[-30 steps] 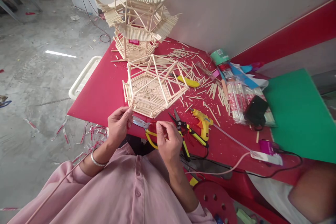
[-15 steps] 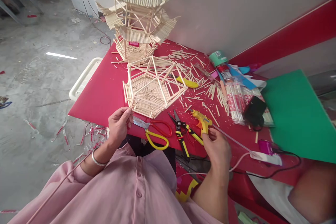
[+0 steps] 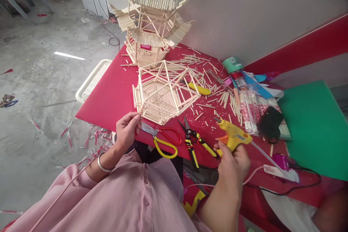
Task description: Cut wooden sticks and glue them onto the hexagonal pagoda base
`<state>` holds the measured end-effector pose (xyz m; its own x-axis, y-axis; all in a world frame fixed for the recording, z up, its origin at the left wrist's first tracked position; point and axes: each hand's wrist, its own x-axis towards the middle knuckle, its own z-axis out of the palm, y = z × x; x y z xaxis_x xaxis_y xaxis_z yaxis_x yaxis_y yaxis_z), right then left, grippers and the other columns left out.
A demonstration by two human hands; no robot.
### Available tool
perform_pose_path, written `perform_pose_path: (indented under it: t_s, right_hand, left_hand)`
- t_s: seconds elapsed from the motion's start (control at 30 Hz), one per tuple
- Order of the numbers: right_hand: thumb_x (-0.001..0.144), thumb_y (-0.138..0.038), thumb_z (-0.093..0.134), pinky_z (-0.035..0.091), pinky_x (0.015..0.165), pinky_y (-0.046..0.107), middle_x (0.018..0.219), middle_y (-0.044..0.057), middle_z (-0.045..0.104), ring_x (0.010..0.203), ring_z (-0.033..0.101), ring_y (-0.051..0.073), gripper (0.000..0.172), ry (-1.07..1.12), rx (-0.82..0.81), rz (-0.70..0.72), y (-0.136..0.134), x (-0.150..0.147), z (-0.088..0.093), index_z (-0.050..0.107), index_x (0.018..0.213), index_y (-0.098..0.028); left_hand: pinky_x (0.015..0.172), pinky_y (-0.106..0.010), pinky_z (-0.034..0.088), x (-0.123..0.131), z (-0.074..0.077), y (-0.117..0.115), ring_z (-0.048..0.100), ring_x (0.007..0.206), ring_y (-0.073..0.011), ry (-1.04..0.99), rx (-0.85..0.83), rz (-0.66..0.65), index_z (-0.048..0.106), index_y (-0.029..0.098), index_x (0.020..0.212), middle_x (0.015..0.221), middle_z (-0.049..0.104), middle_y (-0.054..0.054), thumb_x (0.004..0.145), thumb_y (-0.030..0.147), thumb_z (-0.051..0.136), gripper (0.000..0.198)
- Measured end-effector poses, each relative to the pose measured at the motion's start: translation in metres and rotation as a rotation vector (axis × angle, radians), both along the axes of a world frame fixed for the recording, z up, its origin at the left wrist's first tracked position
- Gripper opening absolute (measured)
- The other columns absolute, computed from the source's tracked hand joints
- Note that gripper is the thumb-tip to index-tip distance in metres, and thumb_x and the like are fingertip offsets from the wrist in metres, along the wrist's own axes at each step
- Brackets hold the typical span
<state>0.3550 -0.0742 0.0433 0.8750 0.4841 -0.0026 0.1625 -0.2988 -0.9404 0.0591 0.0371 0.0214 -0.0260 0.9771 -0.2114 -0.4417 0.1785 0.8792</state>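
My left hand (image 3: 127, 129) pinches the near left corner of an open hexagonal stick frame (image 3: 157, 98), which has a floor of concentric sticks. In my right hand (image 3: 233, 161) is a yellow glue gun (image 3: 232, 135), its nozzle toward the left and a glue stick out of its back. Between my hands lie scissors (image 3: 165, 143) with red and yellow handles and black-yellow pliers (image 3: 193, 139). Behind the frame stands a tiered stick pagoda (image 3: 154, 18).
Loose sticks (image 3: 199, 69) and a yellow cutter (image 3: 199, 88) lie on the red table (image 3: 100, 96). Packaged sticks (image 3: 248, 107), a black object (image 3: 270, 121) and a green board (image 3: 312, 123) are at the right. Part of another person (image 3: 331, 206) shows at lower right.
My right hand has lifted the glue gun and turned it so its body shows more. My left hand still pinches the frame's corner. The whole view has shifted slightly.
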Motion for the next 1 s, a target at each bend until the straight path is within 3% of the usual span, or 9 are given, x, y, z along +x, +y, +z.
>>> perform_pose_path:
  t_s: [0.13, 0.27, 0.4, 0.47, 0.57, 0.8, 1.0]
  right_hand:
    - [0.061, -0.035, 0.074, 0.045, 0.054, 0.026, 0.063, -0.004, 0.059, 0.054, 0.054, 0.012, 0.026, -0.064, 0.261, 0.124, -0.005, -0.035, 0.033, 0.058, 0.072, -0.018]
    - [0.067, -0.043, 0.079, 0.047, 0.054, 0.026, 0.065, -0.004, 0.058, 0.054, 0.055, 0.012, 0.034, -0.239, 0.232, 0.192, -0.006, -0.074, 0.053, 0.057, 0.077, -0.019]
    - [0.073, -0.046, 0.083, 0.049, 0.052, 0.028, 0.070, 0.002, 0.065, 0.050, 0.057, 0.014, 0.042, -0.720, -0.005, 0.319, 0.006, -0.113, 0.052, 0.065, 0.098, -0.017]
    - [0.077, -0.046, 0.079, 0.052, 0.057, 0.031, 0.080, 0.007, 0.070, 0.058, 0.064, 0.019, 0.048, -1.005, -0.044, 0.378, 0.018, -0.126, 0.049, 0.064, 0.110, -0.015]
    - [0.083, -0.042, 0.074, 0.053, 0.061, 0.031, 0.084, 0.009, 0.072, 0.066, 0.069, 0.022, 0.042, -1.297, -0.056, 0.390, 0.036, -0.138, 0.047, 0.061, 0.114, -0.015]
    - [0.088, -0.032, 0.065, 0.046, 0.056, 0.028, 0.076, 0.005, 0.068, 0.062, 0.064, 0.019, 0.024, -1.405, -0.175, 0.375, 0.050, -0.146, 0.044, 0.058, 0.103, -0.016]
    - [0.087, -0.028, 0.064, 0.044, 0.056, 0.028, 0.074, 0.004, 0.065, 0.061, 0.062, 0.019, 0.018, -1.445, -0.196, 0.373, 0.052, -0.147, 0.042, 0.056, 0.099, -0.017]
  left_hand:
    - [0.039, -0.020, 0.035, 0.001, -0.002, -0.001, 0.045, 0.039, -0.0066, -0.005, 0.009, 0.010, 0.072, 0.016, 0.083, 0.052, 0.058, 0.004, 0.077, 0.036, 0.078, 0.021]
    - [0.039, -0.020, 0.035, 0.001, -0.004, -0.001, 0.044, 0.037, -0.0062, -0.026, 0.038, 0.015, 0.073, 0.016, 0.084, 0.050, 0.056, 0.005, 0.077, 0.033, 0.080, 0.019]
    - [0.039, -0.019, 0.036, 0.000, -0.008, -0.001, 0.046, 0.037, -0.0062, -0.009, 0.061, 0.023, 0.074, 0.016, 0.085, 0.049, 0.056, 0.005, 0.078, 0.031, 0.079, 0.017]
    - [0.039, -0.019, 0.036, 0.000, -0.010, -0.001, 0.046, 0.037, -0.0061, -0.001, 0.062, 0.019, 0.074, 0.016, 0.086, 0.049, 0.057, 0.005, 0.079, 0.030, 0.079, 0.016]
    - [0.040, -0.019, 0.037, -0.001, -0.011, -0.001, 0.046, 0.038, -0.0059, -0.006, 0.070, 0.005, 0.075, 0.017, 0.086, 0.050, 0.056, 0.005, 0.080, 0.030, 0.078, 0.015]
    - [0.039, -0.019, 0.039, -0.001, -0.002, -0.002, 0.047, 0.041, -0.0052, 0.048, 0.088, 0.009, 0.076, 0.017, 0.083, 0.061, 0.061, 0.002, 0.080, 0.032, 0.078, 0.016]
    - [0.040, -0.019, 0.041, -0.002, 0.001, -0.003, 0.048, 0.042, -0.0053, 0.056, 0.111, -0.005, 0.075, 0.018, 0.083, 0.063, 0.062, 0.002, 0.081, 0.032, 0.078, 0.014]
